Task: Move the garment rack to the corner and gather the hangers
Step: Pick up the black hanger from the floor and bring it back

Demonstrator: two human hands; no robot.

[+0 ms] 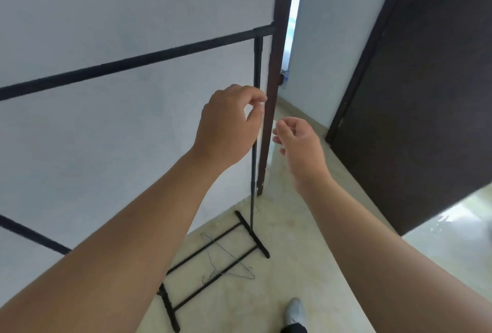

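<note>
The black garment rack (133, 62) stands along the white wall, its right upright post (257, 66) close to a brown door frame. Its base bars (213, 266) rest on the pale floor. A couple of thin wire hangers (229, 260) lie on the floor across those base bars. My left hand (229, 122) is curled at the upright post at mid height, thumb and fingertips nearly meeting; whether it grips the post is unclear. My right hand (298, 138) hovers just right of the post, fingers loosely apart, holding nothing.
The brown door frame (274, 93) stands right beside the rack's post, with a narrow bright gap behind it. A dark open door (426, 93) fills the right side. My foot in a grey shoe (295, 311) stands on the glossy floor near the base.
</note>
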